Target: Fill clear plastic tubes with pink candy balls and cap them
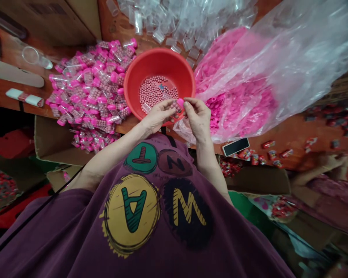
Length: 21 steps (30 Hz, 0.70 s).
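Over the near rim of a red bowl (pixel 159 56), my left hand (pixel 159 116) is closed on a small clear bottle (pixel 176 107) filled with pink beads. My right hand (pixel 198 117) pinches the pink cap (pixel 180 102) at the bottle's mouth; whether it is fully seated cannot be seen. Loose pink beads (pixel 152 90) lie in the bowl with a few clear bottles and a small blue piece (pixel 161 87). A large heap of pink-capped, bead-filled bottles (pixel 89 85) is left of the bowl. To the right, a clear plastic bag (pixel 295 50) holds many pink caps (pixel 243 104).
Clear, uncapped containers (pixel 174 23) are piled behind the bowl. A phone (pixel 236 147) rests at the table's front edge, near small red items (pixel 271 154). Open cardboard boxes (pixel 58 139) stand below the edge. Another person's hands (pixel 338 160) are at far right.
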{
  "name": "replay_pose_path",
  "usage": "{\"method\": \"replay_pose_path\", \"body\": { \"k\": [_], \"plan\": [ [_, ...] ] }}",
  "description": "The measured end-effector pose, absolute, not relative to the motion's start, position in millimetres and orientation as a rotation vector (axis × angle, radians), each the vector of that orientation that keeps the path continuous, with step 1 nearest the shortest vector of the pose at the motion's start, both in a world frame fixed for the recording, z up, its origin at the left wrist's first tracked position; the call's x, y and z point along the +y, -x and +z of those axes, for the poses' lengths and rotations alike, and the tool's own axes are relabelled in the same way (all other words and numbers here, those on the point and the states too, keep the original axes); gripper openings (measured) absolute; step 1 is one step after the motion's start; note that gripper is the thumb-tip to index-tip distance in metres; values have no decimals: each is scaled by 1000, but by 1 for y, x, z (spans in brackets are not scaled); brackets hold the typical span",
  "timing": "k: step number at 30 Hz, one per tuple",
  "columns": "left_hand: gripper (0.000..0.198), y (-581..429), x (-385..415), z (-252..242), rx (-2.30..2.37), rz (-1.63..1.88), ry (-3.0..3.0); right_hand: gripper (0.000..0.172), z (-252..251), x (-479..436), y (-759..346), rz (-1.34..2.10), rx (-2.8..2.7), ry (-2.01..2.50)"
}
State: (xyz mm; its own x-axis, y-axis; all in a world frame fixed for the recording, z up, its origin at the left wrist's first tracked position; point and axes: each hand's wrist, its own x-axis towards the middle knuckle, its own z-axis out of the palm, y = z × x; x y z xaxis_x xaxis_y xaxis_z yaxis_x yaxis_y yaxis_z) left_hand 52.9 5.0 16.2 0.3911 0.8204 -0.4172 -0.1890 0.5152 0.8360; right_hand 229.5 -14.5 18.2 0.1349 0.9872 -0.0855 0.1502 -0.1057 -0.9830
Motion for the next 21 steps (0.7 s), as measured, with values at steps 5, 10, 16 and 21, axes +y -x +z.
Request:
{"method": "replay_pose_path", "body": {
  "k": [5, 10, 16, 21],
  "plan": [
    [28, -59, 0, 28, 944, 787, -604, 50, 21, -19, -221, 783, -1412, 1471],
    [23, -64, -5, 29, 957, 847, -557, 38, 33, -26, -216, 649, -1596, 1470],
    [16, -65, -12, 37, 991, 910, -738, 32, 47, -29, -228, 629, -1800, 1381],
    [17, -57, -10, 40, 953, 866, -800, 31, 58, -34, -234, 761, -1866, 1342]
  ]
}}
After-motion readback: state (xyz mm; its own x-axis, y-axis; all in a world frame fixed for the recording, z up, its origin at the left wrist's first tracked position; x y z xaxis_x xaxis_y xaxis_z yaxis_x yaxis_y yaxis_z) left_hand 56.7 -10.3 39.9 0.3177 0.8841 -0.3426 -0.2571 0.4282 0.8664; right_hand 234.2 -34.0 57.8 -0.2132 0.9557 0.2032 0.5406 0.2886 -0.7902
